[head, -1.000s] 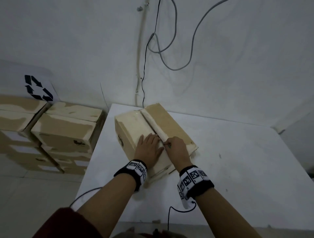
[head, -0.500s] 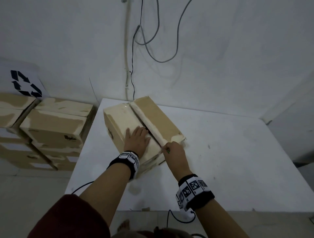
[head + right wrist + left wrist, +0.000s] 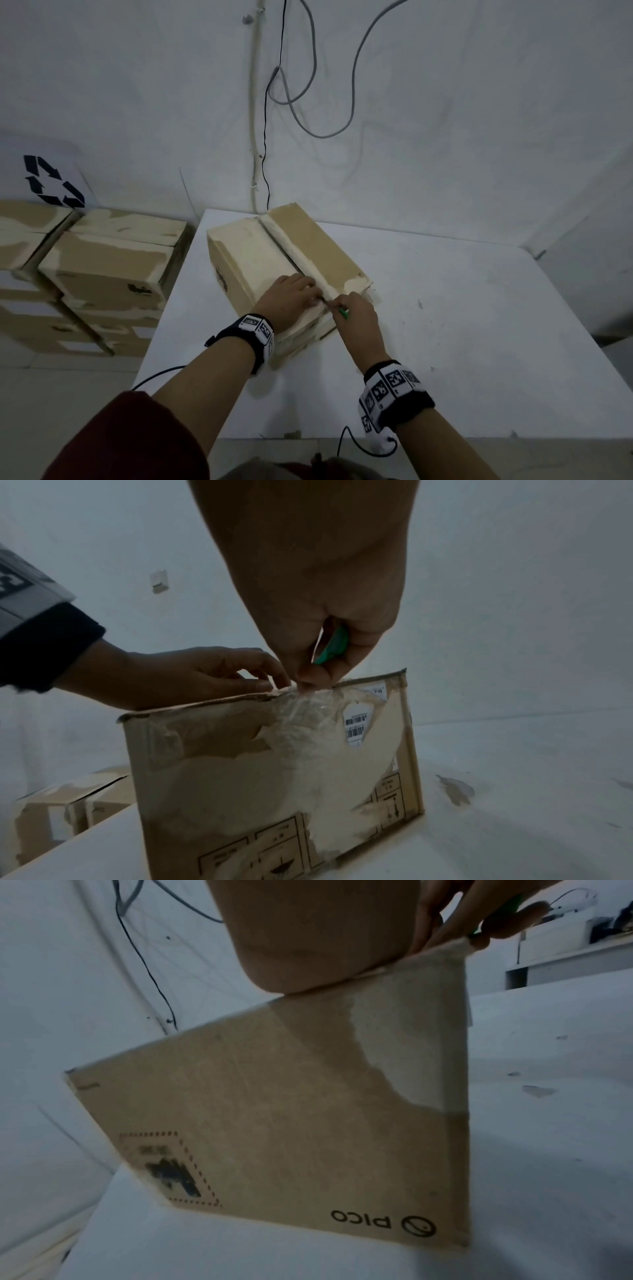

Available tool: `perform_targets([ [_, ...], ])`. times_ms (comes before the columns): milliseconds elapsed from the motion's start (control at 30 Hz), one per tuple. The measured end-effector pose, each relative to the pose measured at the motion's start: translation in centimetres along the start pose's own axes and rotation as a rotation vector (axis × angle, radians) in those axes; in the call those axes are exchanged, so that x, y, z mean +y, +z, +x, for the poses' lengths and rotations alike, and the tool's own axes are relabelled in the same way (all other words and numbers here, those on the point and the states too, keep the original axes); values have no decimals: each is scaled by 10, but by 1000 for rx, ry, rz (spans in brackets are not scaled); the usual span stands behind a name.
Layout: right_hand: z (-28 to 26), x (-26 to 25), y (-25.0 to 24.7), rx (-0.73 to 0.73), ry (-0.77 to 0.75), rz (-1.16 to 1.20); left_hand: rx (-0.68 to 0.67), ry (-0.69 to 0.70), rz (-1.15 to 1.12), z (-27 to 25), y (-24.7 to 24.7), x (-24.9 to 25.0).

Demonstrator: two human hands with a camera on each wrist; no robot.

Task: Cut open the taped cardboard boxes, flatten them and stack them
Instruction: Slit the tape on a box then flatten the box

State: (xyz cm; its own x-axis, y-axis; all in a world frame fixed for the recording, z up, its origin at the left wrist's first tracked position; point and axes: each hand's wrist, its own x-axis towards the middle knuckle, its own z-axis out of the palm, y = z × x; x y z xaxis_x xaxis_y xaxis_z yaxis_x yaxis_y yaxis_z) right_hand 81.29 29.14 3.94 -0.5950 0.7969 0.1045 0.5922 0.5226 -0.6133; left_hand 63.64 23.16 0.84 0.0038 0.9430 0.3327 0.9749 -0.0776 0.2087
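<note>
A taped cardboard box (image 3: pixel 274 253) stands on the white table (image 3: pixel 445 325), its top seam covered by a strip of clear tape. My left hand (image 3: pixel 291 301) lies on the box's top left flap near the front edge, fingers resting on the cardboard (image 3: pixel 205 674). My right hand (image 3: pixel 356 315) grips a small green cutter (image 3: pixel 343 311), its tip at the front end of the seam. The green cutter (image 3: pixel 334 647) shows between my right fingers, just above the crumpled tape on the box's front face (image 3: pixel 274 764). The box's side (image 3: pixel 291 1110) carries printed marks.
Several more taped cardboard boxes (image 3: pixel 102 267) are stacked on the floor to the left of the table, by a recycling sign (image 3: pixel 51 181). Cables (image 3: pixel 274 102) hang on the wall behind the box. Bare tabletop lies to the right of the box.
My right hand has drawn the cutter along the seam toward me, from mid-box to the front edge. My left hand slid toward the front with it and its fingers drew together.
</note>
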Motion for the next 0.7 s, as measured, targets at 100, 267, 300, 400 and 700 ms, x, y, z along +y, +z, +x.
perform_targets([
  [100, 11, 3, -4, 21, -6, -27, -24, 33, -9, 7, 2, 4],
  [267, 33, 10, -8, 18, 14, -50, 25, 33, 31, 20, 10, 5],
  [300, 35, 11, -9, 8, 10, -51, 47, 38, 38, 22, 12, 5],
  [400, 29, 15, -9, 13, -64, -174, 74, 22, 20, 24, 16, 3],
  [700, 11, 30, -3, 144, 84, 303, 63, -16, -30, 23, 19, 1],
])
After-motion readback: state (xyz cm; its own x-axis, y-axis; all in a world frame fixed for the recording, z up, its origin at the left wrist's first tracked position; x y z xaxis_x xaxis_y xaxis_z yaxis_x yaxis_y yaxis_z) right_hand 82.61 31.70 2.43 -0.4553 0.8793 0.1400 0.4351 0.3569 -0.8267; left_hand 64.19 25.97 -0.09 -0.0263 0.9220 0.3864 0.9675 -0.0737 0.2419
